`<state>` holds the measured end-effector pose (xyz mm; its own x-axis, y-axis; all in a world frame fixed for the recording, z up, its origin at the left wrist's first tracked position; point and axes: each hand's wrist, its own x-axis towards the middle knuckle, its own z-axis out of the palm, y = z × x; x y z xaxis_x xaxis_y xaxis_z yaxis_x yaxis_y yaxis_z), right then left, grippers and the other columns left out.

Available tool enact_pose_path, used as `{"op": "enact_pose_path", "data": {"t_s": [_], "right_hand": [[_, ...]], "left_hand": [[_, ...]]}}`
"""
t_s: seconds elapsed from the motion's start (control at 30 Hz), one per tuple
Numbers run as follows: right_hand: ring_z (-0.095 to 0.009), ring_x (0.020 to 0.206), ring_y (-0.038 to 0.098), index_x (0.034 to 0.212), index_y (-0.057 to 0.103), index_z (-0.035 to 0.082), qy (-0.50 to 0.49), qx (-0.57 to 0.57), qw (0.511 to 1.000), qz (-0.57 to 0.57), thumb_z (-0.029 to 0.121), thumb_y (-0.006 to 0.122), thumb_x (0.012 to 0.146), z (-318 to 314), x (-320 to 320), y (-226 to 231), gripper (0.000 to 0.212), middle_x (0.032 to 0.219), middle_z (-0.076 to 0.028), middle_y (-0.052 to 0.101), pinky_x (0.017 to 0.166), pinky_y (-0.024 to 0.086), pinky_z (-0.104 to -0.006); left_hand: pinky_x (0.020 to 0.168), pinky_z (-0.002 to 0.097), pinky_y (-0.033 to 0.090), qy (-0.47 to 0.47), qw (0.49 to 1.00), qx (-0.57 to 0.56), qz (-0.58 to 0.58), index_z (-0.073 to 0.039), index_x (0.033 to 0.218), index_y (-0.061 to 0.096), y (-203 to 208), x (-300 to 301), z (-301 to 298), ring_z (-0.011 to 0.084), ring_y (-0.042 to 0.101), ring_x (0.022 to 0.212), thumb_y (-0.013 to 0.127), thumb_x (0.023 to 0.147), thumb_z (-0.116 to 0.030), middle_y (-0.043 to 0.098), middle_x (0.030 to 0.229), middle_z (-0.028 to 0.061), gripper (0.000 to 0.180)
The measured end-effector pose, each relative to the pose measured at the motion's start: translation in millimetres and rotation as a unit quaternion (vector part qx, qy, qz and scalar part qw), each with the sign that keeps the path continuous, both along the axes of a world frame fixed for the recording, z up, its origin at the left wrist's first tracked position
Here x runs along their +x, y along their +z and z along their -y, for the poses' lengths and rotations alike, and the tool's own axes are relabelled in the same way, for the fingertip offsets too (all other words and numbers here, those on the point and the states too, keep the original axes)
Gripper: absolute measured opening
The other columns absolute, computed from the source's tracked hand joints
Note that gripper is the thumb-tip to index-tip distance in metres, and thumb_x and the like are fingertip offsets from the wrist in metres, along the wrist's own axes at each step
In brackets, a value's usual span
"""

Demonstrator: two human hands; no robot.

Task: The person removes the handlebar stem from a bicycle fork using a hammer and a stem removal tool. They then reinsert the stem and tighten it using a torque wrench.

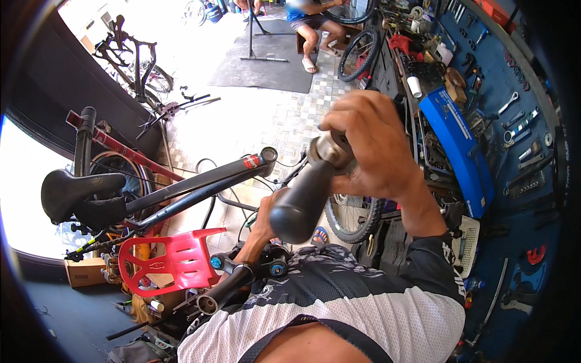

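Note:
Raised in front of me, my right hand [369, 145] curls its fingers around the round metal head of a black-handled tool [302, 202]. The tool's thick, rounded handle end points toward me; its exact kind is hard to make out. My left hand [265, 216] is lower, behind that handle, which hides its fingers. Close to my left forearm and chest is a bicycle fork [233, 284] with blue caps on its crown and an open steerer tube. Left of my hands, a dark bicycle frame [200, 184] with a black saddle [78, 193] shows its open head tube.
A red plastic chair [172, 260] stands at the left. On the right are a cluttered workbench, a blue box [454, 151] and a wall of hung tools [520, 127]. A bicycle wheel [357, 218] leans below my right hand. Another person [311, 24] sits at the far end.

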<state>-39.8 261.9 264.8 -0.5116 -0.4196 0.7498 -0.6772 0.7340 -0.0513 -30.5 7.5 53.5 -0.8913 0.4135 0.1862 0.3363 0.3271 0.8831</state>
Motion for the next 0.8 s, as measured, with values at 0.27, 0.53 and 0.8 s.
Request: {"op": "enact_pose_path", "data": {"t_s": [0.27,0.53,0.8], "right_hand": [[-0.030,0.083,0.075,0.151,0.056,0.014,0.070,0.110,0.939,0.318,0.027,0.093,0.062,24,-2,-19,0.096,0.100,-0.010,0.073,0.072,0.060,-0.0390],[-0.030,0.077,0.074,0.121,0.074,0.007,0.088,-0.002,0.977,0.195,0.016,0.087,0.065,55,4,7,0.059,0.097,-0.012,0.074,0.070,0.061,-0.0359],[-0.024,0.071,0.073,0.101,0.079,0.009,0.090,-0.007,0.973,0.211,0.015,0.088,0.066,75,3,34,0.037,0.092,-0.009,0.073,0.065,0.058,-0.0328]], "left_hand": [[0.081,0.0344,0.059,-0.032,0.999,-0.023,0.009,0.001,0.107,0.072,-5,0,28,0.0190,0.075,0.088,0.085,0.080,-0.013,0.077,0.095,0.0152,0.034],[0.092,0.0448,0.054,-0.064,0.998,0.008,-0.016,-0.005,0.126,0.069,12,-21,44,0.0322,0.069,0.104,0.085,0.088,-0.032,0.072,0.111,0.0163,0.050],[0.079,0.0364,0.054,-0.148,0.988,0.041,0.020,-0.004,0.105,0.068,29,-31,43,0.0147,0.064,0.085,0.089,0.087,-0.026,0.072,0.093,0.0070,0.035]]}}
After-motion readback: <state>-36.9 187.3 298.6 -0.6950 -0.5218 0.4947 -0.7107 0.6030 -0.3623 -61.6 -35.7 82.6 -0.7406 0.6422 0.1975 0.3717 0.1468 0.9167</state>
